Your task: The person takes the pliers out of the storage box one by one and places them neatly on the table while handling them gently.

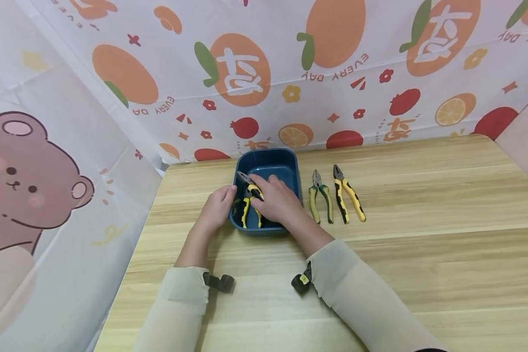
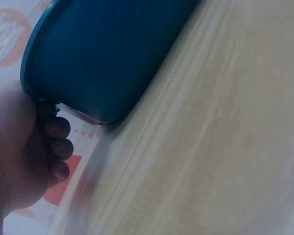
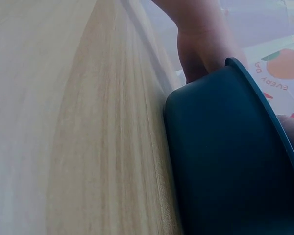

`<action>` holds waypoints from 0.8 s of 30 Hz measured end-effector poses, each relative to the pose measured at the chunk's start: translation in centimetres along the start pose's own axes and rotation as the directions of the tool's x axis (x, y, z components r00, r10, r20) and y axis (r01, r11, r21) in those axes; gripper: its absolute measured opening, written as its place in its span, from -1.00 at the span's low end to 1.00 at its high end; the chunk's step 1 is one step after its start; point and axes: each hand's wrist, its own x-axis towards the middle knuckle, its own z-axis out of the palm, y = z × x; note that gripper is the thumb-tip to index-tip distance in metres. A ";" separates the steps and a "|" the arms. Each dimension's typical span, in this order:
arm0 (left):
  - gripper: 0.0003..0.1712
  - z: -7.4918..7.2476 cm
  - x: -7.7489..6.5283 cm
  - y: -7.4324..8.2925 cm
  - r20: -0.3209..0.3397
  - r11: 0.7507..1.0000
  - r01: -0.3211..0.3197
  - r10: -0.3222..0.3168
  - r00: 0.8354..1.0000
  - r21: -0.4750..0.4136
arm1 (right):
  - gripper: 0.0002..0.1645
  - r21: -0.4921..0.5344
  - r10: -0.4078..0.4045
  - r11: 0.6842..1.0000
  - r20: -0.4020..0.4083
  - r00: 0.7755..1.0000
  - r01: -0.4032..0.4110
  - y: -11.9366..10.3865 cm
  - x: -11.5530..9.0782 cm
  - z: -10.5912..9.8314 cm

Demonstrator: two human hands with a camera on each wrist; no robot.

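Observation:
A dark blue rectangular bin [image 1: 257,232] stands on the table towards the back wall. My left hand [image 1: 217,208] grips its left rim, thumb at the top edge; the left wrist view shows the fingers [image 2: 59,128] curled below the rim. My right hand [image 1: 279,198] reaches inside the bin and holds pliers with yellow-and-black handles [image 1: 255,191], their metal head [image 1: 243,177] pointing to the far left corner. Under them lies a second pair of yellow-handled pliers [image 1: 245,215], partly covered by the hand. The right wrist view shows mostly the bin's outer wall [image 3: 230,156].
Right of the bin lie green-handled pliers [image 1: 321,195] and, beside them, yellow-and-black pliers [image 1: 346,193], heads pointing away from me. A fruit-print curtain [image 1: 281,112] hangs along the table's back edge, and a bear-print one [image 1: 31,176] at the left.

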 end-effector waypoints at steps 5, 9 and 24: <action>-0.40 -0.1 0.1 0.2 0.003 1.000 0.006 -0.006 1.000 0.008 | -0.24 0.026 0.037 0.999 0.002 0.999 -0.037 0.1 0.1 -0.2; -0.41 -0.2 0.1 0.2 0.005 1.000 0.008 -0.008 1.000 0.008 | -0.29 0.026 0.041 0.999 0.005 0.999 -0.042 0.1 0.2 -0.1; -0.39 -0.3 0.1 0.3 0.021 1.000 0.015 -0.016 1.000 0.024 | -0.30 0.040 0.014 0.999 -0.041 0.999 -0.013 -0.2 -0.3 -0.2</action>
